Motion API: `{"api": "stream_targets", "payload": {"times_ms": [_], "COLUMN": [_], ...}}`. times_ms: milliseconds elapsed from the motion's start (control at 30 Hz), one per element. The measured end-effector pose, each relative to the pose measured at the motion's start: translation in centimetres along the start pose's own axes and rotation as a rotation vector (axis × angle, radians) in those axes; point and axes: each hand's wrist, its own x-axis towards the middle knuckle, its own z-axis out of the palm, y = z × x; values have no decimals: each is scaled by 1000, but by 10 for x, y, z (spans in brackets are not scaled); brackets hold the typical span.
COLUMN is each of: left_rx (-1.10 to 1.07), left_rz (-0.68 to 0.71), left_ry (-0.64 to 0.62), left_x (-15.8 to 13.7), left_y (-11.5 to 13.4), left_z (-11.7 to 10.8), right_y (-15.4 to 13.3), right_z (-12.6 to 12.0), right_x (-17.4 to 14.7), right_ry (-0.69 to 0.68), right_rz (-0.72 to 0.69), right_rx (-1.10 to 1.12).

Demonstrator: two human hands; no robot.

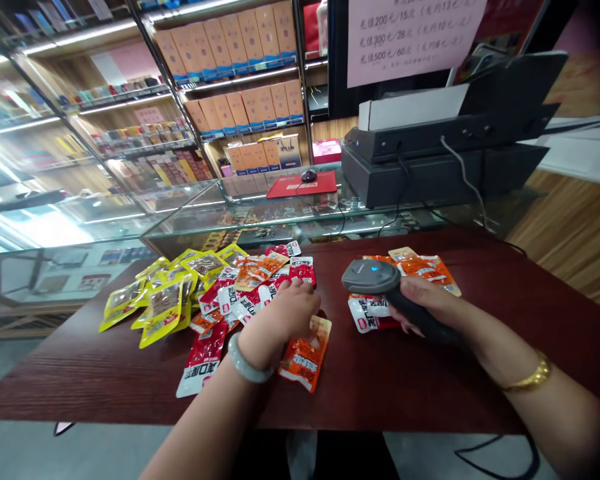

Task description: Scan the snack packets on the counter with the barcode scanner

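My right hand [433, 303] grips a dark grey handheld barcode scanner [373, 277] with a blue light on top, held over a red and white snack packet [369, 313]. My left hand [285, 313], with a pale bangle on the wrist, holds an orange snack packet [306, 357] against the dark red wooden table [380, 380]. Just left of it lies a pile of red, orange and yellow snack packets [205, 290]. A few orange packets [423, 268] lie behind the scanner.
Behind the table runs a glass display counter [260, 213] carrying a black cash register [445, 147], a red mouse pad with a mouse [307, 177] and cables. Shelves of boxed goods [240, 73] fill the back wall. A paper price notice [410, 37] hangs above.
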Motion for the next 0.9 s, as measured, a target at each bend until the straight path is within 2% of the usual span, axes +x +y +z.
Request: {"api": "stream_targets", "payload": {"times_ms": [133, 267, 333, 433, 567, 733, 800, 900], "left_rx": [-59, -446, -711, -1082, -1430, -1617, -1668, -1712], "left_rz": [13, -148, -216, -252, -213, -138, -120, -147], "left_ry": [65, 384, 491, 453, 399, 384, 407, 466], "left_x": [2, 15, 18, 19, 16, 14, 15, 19], "left_y": [-14, -30, -33, -33, -26, -22, -23, -28], "left_z": [23, 34, 36, 37, 35, 33, 34, 40], "right_y": [1, 1, -2, -6, 7, 32, 39, 45], "right_z": [3, 6, 13, 35, 85, 150, 165, 173], "right_x": [1, 2, 3, 1, -6, -8, -6, -3], "right_ry": [-39, 15, 36, 60, 138, 272, 298, 318], "right_rz": [4, -31, -44, -39, -64, -88, -116, -142], "right_rx": [9, 14, 34, 40, 115, 302, 349, 386]}}
